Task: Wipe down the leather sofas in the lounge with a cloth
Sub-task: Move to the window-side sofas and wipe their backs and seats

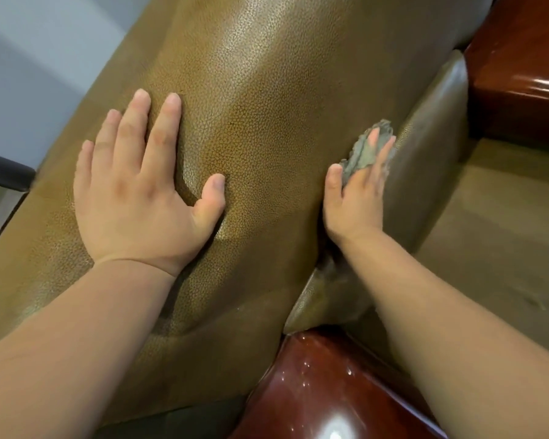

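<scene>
A brown pebbled leather sofa cushion [267, 115] fills the middle of the head view. My left hand [140, 191] lies flat on it with fingers spread, pressing a dent into the leather. My right hand [355, 191] stands on edge in the crease between this cushion and the darker leather panel [425, 160] to its right. Its straight fingers press a small grey cloth [365, 150] against that panel. Only the cloth's frayed upper part shows past the fingers.
Glossy red-brown wooden sofa trim shows at the bottom middle [324, 391] and at the top right [520, 64]. A beige floor or seat surface [504, 232] lies at the right. A grey wall [29, 74] and a dark bar [4, 172] are at the left.
</scene>
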Action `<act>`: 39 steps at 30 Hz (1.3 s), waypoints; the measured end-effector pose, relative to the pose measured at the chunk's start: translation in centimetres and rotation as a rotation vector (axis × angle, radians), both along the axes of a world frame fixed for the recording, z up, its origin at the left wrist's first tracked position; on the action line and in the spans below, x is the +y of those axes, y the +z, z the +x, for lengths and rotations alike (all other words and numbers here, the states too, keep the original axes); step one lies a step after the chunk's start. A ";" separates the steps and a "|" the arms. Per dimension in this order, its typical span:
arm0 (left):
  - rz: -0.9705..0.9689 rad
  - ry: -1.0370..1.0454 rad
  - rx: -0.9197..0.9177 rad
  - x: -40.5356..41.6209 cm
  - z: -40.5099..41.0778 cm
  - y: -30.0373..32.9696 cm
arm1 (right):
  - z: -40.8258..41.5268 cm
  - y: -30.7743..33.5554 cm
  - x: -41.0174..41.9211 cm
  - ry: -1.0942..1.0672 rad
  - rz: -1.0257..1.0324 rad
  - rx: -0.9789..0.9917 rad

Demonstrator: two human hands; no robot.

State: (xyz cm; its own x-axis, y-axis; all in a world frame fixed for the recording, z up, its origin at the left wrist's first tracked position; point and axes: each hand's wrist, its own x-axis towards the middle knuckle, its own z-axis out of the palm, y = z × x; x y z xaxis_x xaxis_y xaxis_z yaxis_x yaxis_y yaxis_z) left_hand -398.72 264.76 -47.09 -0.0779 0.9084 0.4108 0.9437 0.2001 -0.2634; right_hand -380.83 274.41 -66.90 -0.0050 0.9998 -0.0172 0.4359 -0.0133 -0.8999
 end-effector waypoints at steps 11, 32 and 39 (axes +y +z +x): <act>-0.024 0.028 -0.004 -0.2 0.4 0.2 | -3.1 3.0 -6.6 0.079 -0.042 0.062; -0.010 0.022 -0.063 -0.3 -0.2 0.5 | -4.9 7.8 -16.2 0.512 0.309 -0.024; -0.136 0.127 -0.099 -0.5 0.6 1.7 | -5.8 12.3 -4.7 0.092 0.168 0.083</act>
